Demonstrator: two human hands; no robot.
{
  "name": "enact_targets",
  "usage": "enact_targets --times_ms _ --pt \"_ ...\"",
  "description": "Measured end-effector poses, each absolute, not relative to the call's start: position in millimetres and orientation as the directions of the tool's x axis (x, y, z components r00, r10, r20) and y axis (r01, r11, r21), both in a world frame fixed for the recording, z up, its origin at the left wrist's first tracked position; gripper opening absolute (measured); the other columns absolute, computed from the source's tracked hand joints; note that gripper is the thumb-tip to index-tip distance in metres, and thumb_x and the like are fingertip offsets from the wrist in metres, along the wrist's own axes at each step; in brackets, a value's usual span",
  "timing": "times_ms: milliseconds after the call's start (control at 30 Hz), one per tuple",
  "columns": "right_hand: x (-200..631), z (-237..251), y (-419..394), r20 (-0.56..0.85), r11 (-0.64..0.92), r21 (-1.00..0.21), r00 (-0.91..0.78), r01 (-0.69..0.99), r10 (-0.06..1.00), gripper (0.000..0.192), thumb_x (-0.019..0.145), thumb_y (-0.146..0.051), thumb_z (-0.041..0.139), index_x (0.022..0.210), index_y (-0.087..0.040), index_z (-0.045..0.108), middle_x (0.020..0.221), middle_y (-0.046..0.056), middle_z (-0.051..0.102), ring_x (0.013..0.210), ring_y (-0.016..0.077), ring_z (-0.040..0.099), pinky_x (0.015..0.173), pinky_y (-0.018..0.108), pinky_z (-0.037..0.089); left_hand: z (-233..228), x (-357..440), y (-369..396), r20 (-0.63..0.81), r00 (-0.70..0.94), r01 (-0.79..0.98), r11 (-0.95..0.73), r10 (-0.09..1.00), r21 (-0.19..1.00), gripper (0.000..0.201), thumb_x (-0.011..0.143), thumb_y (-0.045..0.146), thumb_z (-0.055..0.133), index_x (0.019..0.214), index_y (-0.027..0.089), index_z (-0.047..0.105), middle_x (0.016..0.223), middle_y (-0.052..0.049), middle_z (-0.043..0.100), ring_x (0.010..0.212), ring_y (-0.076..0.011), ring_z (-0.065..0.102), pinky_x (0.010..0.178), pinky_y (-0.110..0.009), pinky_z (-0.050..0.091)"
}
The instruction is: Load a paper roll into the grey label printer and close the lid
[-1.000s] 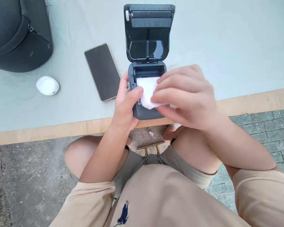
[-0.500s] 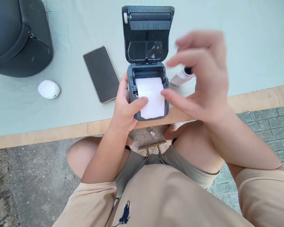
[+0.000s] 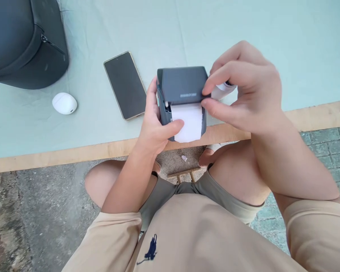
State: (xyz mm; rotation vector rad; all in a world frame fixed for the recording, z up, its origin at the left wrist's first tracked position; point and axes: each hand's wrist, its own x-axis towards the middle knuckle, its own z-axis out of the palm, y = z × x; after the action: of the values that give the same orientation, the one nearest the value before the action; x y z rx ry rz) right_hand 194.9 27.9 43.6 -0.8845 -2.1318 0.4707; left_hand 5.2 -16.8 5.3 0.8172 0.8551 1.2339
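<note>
A small dark label printer (image 3: 162, 109) is gripped in my left hand (image 3: 158, 128), held over the table's front edge. My left thumb presses on the white paper (image 3: 188, 130) that sticks out of its front. The printer's lid (image 3: 184, 81) is swung most of the way down, with a gap still showing at its left front corner. My right hand (image 3: 248, 88) pinches the lid's right front corner between thumb and fingers. Partly hidden behind my right fingers, a white cylindrical object (image 3: 222, 90) lies on the table.
On the cloth-covered table (image 3: 102, 22), a dark phone (image 3: 125, 86) lies left of the printer. Farther left are a white rounded case (image 3: 64, 103) and a black zippered bag (image 3: 22, 41). A pale wooden edge (image 3: 73, 152) runs along the table's front.
My right hand has taken hold of the printer's lid, which stood wide open before, and swung it down over the paper. My left hand keeps its grip on the printer.
</note>
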Motion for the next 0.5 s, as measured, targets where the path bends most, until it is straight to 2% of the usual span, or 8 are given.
enact_targets --times_ms 67,167,233,333,400,500 --pt "194.9 44.5 26.0 0.451 0.687 -0.563 -0.526 0.46 0.721 0.009 0.085 -0.035 0.067 0.082 -0.026 0.066 0.094 0.004 0.061 0.09 0.0182 0.062 0.079 0.038 0.053 7.2 8.6 -17.2 -0.101 0.081 -0.463 0.128 0.992 0.877 0.08 0.062 0.038 0.085 0.131 0.029 0.046 0.126 -0.008 0.062 0.127 -0.0381 0.058 0.095 -0.043 0.055" --pt "192.4 46.6 21.6 0.479 0.671 -0.561 -0.471 0.485 0.741 0.016 0.087 -0.043 0.064 0.086 -0.027 0.064 0.094 0.003 0.061 0.095 0.0195 0.061 0.082 0.039 0.054 9.9 13.0 -17.6 -0.081 0.039 -0.501 0.089 0.996 0.861 0.07 0.064 0.045 0.083 0.125 0.031 0.05 0.121 -0.005 0.063 0.132 -0.036 0.055 0.099 -0.043 0.054" --pt "189.7 48.7 18.1 0.456 0.64 -0.613 -0.455 0.463 0.765 0.021 0.085 -0.042 0.065 0.101 -0.028 0.06 0.109 0.003 0.063 0.11 0.0213 0.06 0.084 0.038 0.055 9.9 13.0 -17.3 -0.066 0.048 -0.529 0.081 0.997 0.845 0.058 0.071 0.044 0.077 0.122 0.032 0.051 0.117 -0.003 0.065 0.132 -0.0335 0.056 0.099 -0.043 0.055" --pt "187.8 51.6 14.6 0.337 0.572 -0.704 -0.511 0.421 0.791 0.034 0.086 -0.031 0.064 0.118 -0.029 0.053 0.131 0.002 0.059 0.131 0.0212 0.053 0.09 0.035 0.055 8.4 9.6 -16.5 -0.049 0.109 -0.551 0.101 0.993 0.828 0.041 0.078 0.037 0.072 0.115 0.027 0.056 0.109 -0.005 0.068 0.128 -0.0321 0.058 0.098 -0.043 0.056" --pt "188.9 52.3 14.8 0.312 0.57 -0.706 -0.539 0.42 0.783 0.031 0.087 -0.029 0.062 0.117 -0.029 0.053 0.129 0.001 0.061 0.133 0.0208 0.053 0.093 0.035 0.054 7.2 7.3 -16.1 -0.055 0.132 -0.542 0.119 0.99 0.832 0.033 0.08 0.033 0.07 0.109 0.023 0.06 0.104 -0.006 0.069 0.126 -0.0326 0.06 0.099 -0.043 0.056" --pt "192.8 51.7 18.2 0.332 0.616 -0.66 -0.568 0.43 0.753 0.026 0.089 -0.036 0.062 0.113 -0.029 0.055 0.123 0.001 0.065 0.129 0.022 0.056 0.096 0.038 0.053 4.5 5.4 -15.0 -0.051 0.131 -0.513 0.111 0.99 0.851 0.033 0.077 0.029 0.071 0.108 0.021 0.061 0.099 -0.006 0.068 0.119 -0.0321 0.064 0.097 -0.043 0.057"
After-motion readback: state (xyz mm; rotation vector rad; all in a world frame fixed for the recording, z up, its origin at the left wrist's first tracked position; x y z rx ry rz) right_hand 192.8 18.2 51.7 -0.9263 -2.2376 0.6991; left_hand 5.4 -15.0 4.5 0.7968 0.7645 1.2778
